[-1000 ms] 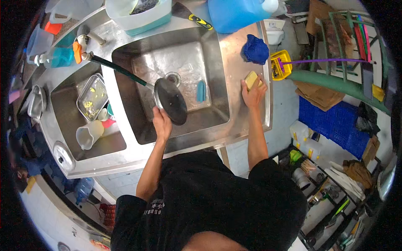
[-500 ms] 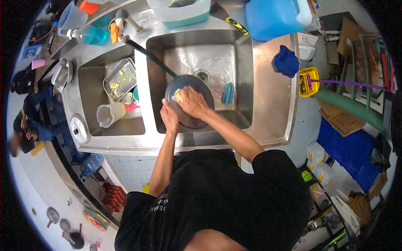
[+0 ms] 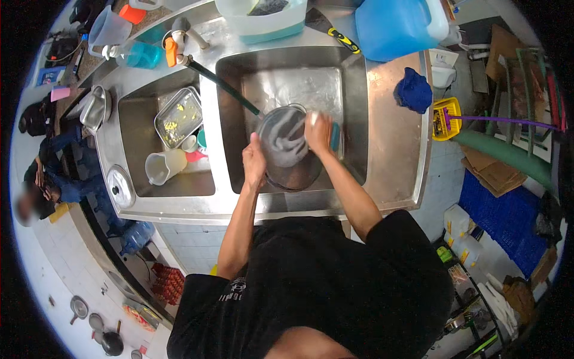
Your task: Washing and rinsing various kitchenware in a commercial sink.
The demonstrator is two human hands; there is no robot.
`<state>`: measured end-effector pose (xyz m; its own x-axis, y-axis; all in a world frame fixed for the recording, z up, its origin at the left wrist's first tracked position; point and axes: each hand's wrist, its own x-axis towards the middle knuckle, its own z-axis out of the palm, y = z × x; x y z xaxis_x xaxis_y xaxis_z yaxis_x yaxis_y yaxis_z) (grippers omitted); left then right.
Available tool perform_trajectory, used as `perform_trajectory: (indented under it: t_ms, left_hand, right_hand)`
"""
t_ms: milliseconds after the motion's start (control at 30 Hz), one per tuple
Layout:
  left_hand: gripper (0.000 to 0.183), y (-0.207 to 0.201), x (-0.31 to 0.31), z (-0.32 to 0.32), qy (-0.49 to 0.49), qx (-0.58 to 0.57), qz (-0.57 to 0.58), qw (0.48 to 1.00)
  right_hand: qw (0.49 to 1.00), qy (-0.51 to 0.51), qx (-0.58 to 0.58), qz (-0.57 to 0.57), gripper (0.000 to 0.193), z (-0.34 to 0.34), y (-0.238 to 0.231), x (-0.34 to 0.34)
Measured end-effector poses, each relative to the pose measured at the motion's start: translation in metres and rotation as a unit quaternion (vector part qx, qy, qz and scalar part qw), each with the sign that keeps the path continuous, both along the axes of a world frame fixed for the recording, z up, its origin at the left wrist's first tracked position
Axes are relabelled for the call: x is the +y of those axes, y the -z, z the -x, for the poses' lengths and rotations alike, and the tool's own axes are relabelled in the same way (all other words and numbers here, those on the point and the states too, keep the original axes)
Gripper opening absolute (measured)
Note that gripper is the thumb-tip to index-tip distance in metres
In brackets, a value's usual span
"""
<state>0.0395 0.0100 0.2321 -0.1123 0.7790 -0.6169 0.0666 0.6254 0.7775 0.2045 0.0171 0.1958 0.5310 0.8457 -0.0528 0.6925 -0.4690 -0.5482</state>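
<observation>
In the head view, a dark, round metal vessel (image 3: pixel 283 146) is held over the right-hand stainless-steel basin (image 3: pixel 355 119), its upper face streaked with white suds, its lower part brownish. The person's left hand (image 3: pixel 254 160) has its fingers closed on the vessel's left edge; the right hand (image 3: pixel 318 130) is bunched at the right edge, too blurred to tell how tightly its fingers close or whether they have hold of anything. A blue-green sponge (image 3: pixel 335 136) shows just beside it. The brushed-steel worktop (image 3: pixel 391 158) bears a crumpled blue cloth (image 3: pixel 414 91), a big blue plastic jug (image 3: pixel 394 29) and a round silver lid with a black knob (image 3: pixel 122 186). The left basin (image 3: pixel 134 122) holds a metal tray (image 3: pixel 191 119) with yellow scraps and a translucent pitcher (image 3: pixel 166 166). Pale floor tiles (image 3: pixel 442 173) and a blue mat (image 3: pixel 502 221) lie to the right. A dark green hose (image 3: pixel 224 90) reaches the vessel's upper left, confining that side; between right hand and basin wall there is open space, and beyond it a broad flat strip runs to the worktop's right edge.
</observation>
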Motion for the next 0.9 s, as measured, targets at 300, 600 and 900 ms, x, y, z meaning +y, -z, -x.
perform_trajectory:
  t_ms: [300, 600, 900]
  left_hand:
    - [0.055, -0.01, 0.05, 0.0, -0.019, -0.189, -0.002, 0.982]
    - [0.064, 0.066, 0.033, -0.021, 0.089, 0.042, 0.047, 0.994]
    - [0.08, -0.029, 0.003, -0.005, -0.039, -0.493, 0.169, 0.852]
  right_hand:
    - [0.991, 0.047, 0.067, -0.109, 0.026, -0.002, 0.025, -0.056]
    - [0.834, 0.038, 0.536, -0.124, 0.023, -0.045, -0.064, -0.034]
    - [0.907, -0.346, 0.234, -0.054, 0.023, 0.051, -0.083, -0.06]
